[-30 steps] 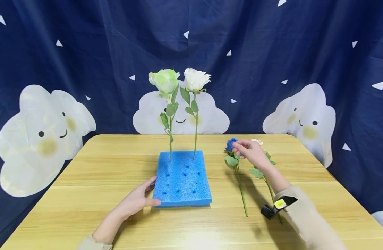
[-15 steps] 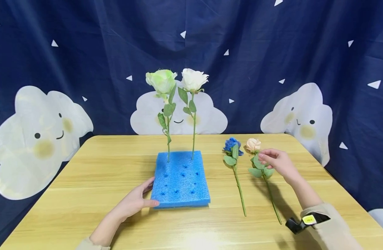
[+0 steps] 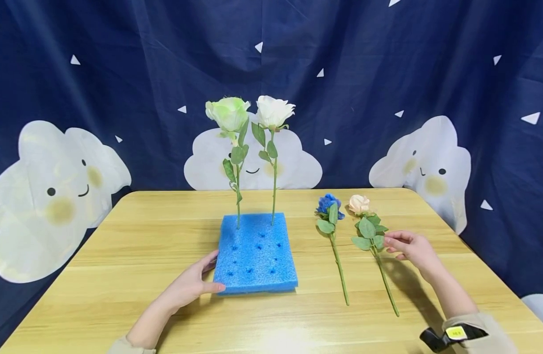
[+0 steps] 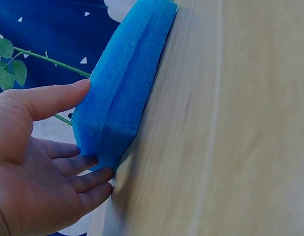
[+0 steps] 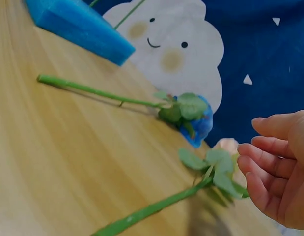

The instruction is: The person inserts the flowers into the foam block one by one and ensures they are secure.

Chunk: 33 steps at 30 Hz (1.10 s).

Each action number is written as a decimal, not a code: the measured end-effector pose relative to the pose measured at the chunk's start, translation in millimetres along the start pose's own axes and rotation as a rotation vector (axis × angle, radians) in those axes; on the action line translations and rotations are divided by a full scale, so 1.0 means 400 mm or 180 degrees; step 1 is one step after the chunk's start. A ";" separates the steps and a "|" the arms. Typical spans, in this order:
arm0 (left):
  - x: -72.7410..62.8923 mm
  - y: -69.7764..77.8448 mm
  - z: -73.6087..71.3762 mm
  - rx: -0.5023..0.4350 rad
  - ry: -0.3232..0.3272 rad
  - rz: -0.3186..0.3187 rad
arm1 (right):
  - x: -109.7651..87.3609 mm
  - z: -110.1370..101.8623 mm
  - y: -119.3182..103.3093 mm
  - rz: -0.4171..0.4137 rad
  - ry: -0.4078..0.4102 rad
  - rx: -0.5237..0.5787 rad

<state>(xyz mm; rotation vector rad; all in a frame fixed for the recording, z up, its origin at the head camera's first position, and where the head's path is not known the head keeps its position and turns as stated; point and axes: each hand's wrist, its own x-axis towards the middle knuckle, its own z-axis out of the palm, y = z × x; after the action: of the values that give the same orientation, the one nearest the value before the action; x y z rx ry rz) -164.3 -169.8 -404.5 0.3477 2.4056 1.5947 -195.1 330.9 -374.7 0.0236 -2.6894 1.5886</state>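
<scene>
My left hand (image 3: 193, 280) rests against the left side of a blue foam block (image 3: 256, 268), the thumb on its near left corner. The left wrist view shows fairly straight fingers (image 4: 85, 184) touching the foam. A green-white rose (image 3: 229, 115) and a white rose (image 3: 275, 113) stand upright in the block's far part. My right hand (image 3: 413, 250) hovers with loosely bent fingers beside the leaves of a peach rose (image 3: 359, 204), which lies on the table. In the right wrist view nothing shows between thumb and fingers. A blue rose (image 3: 329, 205) lies left of the peach one.
Several small holes dot the top of the foam block. The wooden table (image 3: 156, 236) ends at a dark blue curtain (image 3: 165, 59) with white cloud faces. A black wrist camera (image 3: 435, 339) sits on the right sleeve.
My right hand has moved from the blue rose across to the peach rose, then down and right beside its leaves. The left hand stays at the block. The view has shifted slightly.
</scene>
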 end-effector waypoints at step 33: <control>-0.001 0.004 -0.005 0.0098 -0.0037 -0.0061 | -0.007 0.067 0.060 0.0489 -0.0201 -0.0433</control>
<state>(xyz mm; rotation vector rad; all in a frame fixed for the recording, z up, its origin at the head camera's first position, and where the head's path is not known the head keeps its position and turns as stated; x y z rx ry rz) -164.6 -170.8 -402.1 0.3376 2.4196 1.5449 -193.2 319.1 -408.8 -0.1407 -2.9061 1.4594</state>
